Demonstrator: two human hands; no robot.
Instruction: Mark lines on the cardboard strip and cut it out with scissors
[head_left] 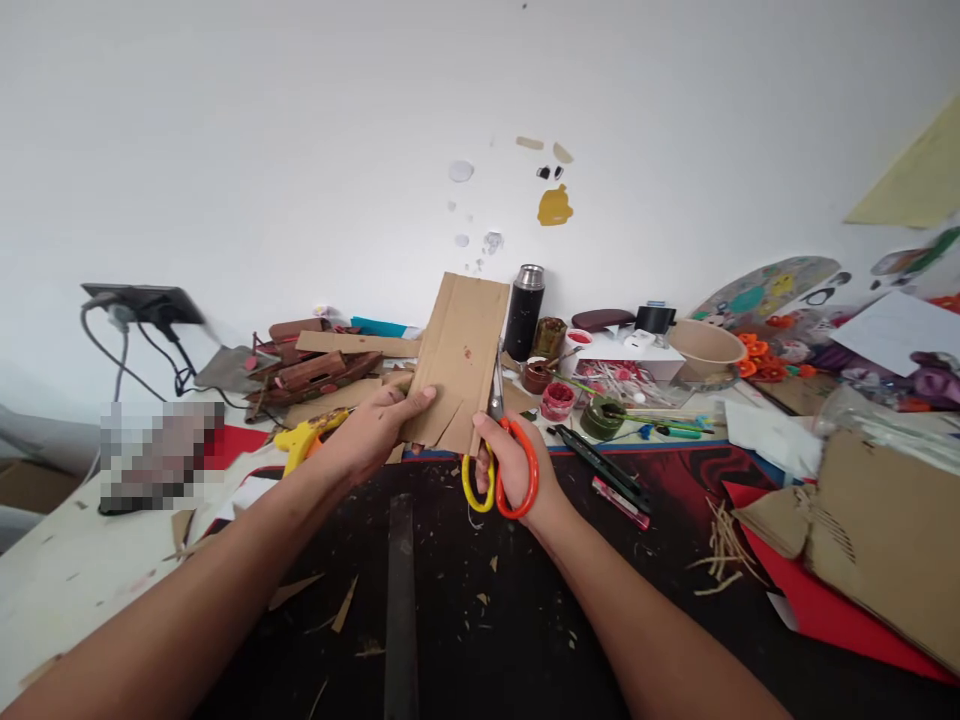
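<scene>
A flat piece of brown cardboard (465, 345) is held up over the dark mat, with a slit near its lower edge. My left hand (382, 425) grips its lower left side, thumb on the front face. Scissors (517, 490) with one yellow and one orange-red handle loop are in my right hand (517, 450), blades pointing up along the cardboard's right edge. The right thumb and fingers also touch the cardboard's lower right corner. Below the cardboard, a long dark metal ruler or strip (401, 600) lies on the mat (450, 660).
A black thermos (525, 315), paint jars (602, 417) and a beige bowl (706, 347) stand along the wall. Cardboard boat-like pieces (322, 375) and a yellow glue gun (304, 437) lie left. Right are a black cutter (604, 468) and larger cardboard (885, 550).
</scene>
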